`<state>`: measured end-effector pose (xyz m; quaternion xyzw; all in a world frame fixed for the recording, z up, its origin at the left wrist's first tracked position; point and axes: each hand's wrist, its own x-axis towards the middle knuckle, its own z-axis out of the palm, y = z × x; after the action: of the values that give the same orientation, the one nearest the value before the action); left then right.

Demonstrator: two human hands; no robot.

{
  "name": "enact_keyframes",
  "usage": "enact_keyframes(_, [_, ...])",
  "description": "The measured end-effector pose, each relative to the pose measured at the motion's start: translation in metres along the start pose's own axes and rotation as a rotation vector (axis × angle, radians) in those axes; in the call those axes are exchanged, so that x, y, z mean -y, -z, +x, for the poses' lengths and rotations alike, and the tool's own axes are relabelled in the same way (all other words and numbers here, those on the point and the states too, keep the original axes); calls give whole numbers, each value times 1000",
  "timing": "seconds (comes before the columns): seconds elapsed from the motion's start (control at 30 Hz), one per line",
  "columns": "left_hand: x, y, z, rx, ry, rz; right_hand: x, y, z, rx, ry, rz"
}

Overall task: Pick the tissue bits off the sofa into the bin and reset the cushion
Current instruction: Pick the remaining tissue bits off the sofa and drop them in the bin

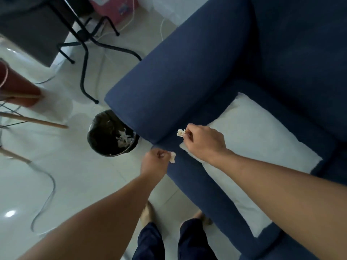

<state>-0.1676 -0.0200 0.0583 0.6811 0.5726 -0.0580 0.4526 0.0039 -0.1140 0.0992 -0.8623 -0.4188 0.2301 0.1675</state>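
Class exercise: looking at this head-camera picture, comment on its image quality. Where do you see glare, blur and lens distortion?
Head view: a bright glare spot sits on the glossy floor tiles at lower left; wide-angle distortion bows the sofa armrest and stretches both forearms toward the frame edges; the whole image is soft, so the tissue bits in the left hand and right hand lack detail; the bin interior is dark.

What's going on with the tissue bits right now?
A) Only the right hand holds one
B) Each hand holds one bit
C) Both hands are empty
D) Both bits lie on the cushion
B: the left hand pinches a tissue bit near the sofa's front edge, and the right hand pinches another bit by the armrest; neither is over the bin yet.
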Motion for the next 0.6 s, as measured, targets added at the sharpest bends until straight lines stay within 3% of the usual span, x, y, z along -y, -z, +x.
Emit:
enact_keyframes(0.2, [74,63,24,-100,99,-6,64,-58,4,177,74,0])
enact_keyframes(0.6, [144,165,121,-247,184,-173,141,-163,-8,333,-98,8])
